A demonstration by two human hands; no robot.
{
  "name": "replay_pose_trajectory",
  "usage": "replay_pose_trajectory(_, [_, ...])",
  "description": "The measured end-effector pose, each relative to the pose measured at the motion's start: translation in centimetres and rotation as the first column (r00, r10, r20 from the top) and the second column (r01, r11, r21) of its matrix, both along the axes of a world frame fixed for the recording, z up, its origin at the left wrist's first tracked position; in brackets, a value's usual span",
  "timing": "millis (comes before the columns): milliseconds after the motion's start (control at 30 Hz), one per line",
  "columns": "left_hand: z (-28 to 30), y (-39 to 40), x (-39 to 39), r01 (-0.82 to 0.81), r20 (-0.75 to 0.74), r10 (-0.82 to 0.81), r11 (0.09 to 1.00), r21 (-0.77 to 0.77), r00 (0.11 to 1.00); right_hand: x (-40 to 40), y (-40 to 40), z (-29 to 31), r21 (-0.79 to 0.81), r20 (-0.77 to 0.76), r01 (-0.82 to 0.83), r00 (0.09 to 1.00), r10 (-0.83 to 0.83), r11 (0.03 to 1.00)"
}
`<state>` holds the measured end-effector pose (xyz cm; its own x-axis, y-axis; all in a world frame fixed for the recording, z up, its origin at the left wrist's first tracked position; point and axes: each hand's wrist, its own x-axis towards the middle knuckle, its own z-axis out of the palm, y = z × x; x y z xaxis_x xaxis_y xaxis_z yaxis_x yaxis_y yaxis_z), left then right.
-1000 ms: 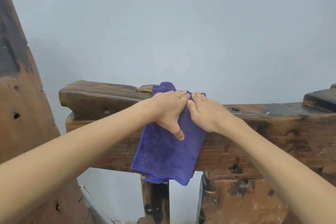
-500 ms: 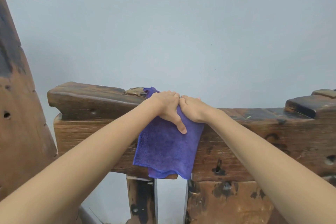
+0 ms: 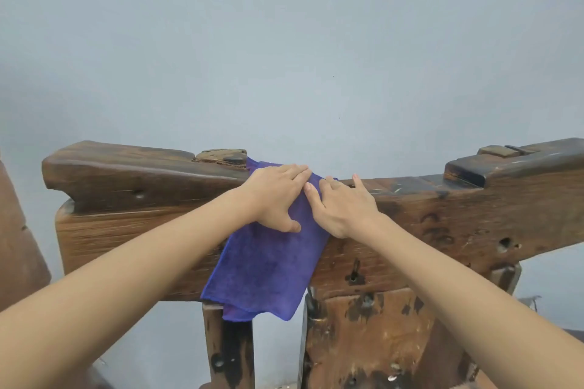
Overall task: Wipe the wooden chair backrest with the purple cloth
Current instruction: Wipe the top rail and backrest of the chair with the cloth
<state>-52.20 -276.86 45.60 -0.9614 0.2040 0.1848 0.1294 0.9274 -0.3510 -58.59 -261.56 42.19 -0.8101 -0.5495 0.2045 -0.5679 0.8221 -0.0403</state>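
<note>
Draping over the top edge of the dark, weathered wooden chair backrest (image 3: 474, 215), the purple microfibre cloth (image 3: 268, 268) hangs down its front face, its lower corner reaching past the rail's bottom edge between two upright slats. Both hands press on it side by side at the top edge. The left hand (image 3: 275, 196) lies flat with straight fingers, thumb spread onto the cloth; the right hand (image 3: 344, 205) rests with fingers extended, partly on bare wood.
</note>
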Motion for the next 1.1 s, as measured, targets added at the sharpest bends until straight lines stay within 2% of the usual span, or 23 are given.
replay_pose_trajectory(100, [-1.5,-0.4,0.4,0.004,-0.153,-0.025,0.991,-0.137,0.988,-0.5,-0.8,1.2,0.054,0.059,0.028,0.998,-0.032,0.998])
replay_pose_trajectory(167, [-1.7,-0.3,0.1,-0.005,-0.179,-0.013,0.995,-0.1,0.984,-0.5,-1.5,2.1,0.027,0.124,0.096,0.987,-0.098,0.995])
replay_pose_trajectory(233, [-0.9,-0.3,-0.1,-0.016,-0.145,0.018,1.0,0.012,0.989,0.0,-2.6,2.6,-0.066,0.147,0.144,0.98,-0.133,0.987])
replay_pose_trajectory(300, [0.1,-0.7,-0.6,-0.037,-0.086,0.046,0.994,0.101,0.995,0.9,-3.7,1.9,-0.225,0.128,0.119,0.988,-0.091,0.967])
replay_pose_trajectory(367, [0.6,-1.2,-1.1,-0.06,-0.026,0.064,0.991,0.116,0.998,1.5,-4.4,0.2,-0.375,0.115,0.073,0.993,-0.032,0.924])
replay_pose_trajectory(433, [0.6,-1.4,-1.6,-0.075,0.032,0.073,0.994,0.075,0.997,1.1,-4.4,-0.8,-0.434,0.098,0.048,0.995,-0.006,0.9])
replay_pose_trajectory(600, [1.4,-0.6,-3.6,-0.076,0.162,0.054,0.989,0.13,0.985,-1.9,-3.6,1.1,-0.388,0.262,0.036,0.962,0.073,0.921])
replay_pose_trajectory(733, [1.8,0.5,-6.0,-0.108,0.259,0.059,0.978,0.179,0.964,-4.9,-3.2,1.6,-0.265,0.36,0.025,0.93,0.075,0.964])
replay_pose_trajectory(867, [2.3,1.3,-7.9,-0.202,0.357,0.091,0.936,0.287,0.93,-7.3,-2.9,1.7,-0.249,0.443,0.03,0.892,0.086,0.968])
replay_pose_trajectory(1000, [2.2,1.8,-8.7,-0.292,0.407,0.143,0.897,0.331,0.902,-9.2,-3.0,1.6,-0.205,0.411,-0.083,0.897,0.163,0.975])
replay_pose_trajectory(1100, [2.0,2.2,-8.3,-0.3,0.318,0.197,0.899,0.319,0.928,-9.7,-2.6,1.2,-0.185,0.366,-0.176,0.901,0.234,0.967])
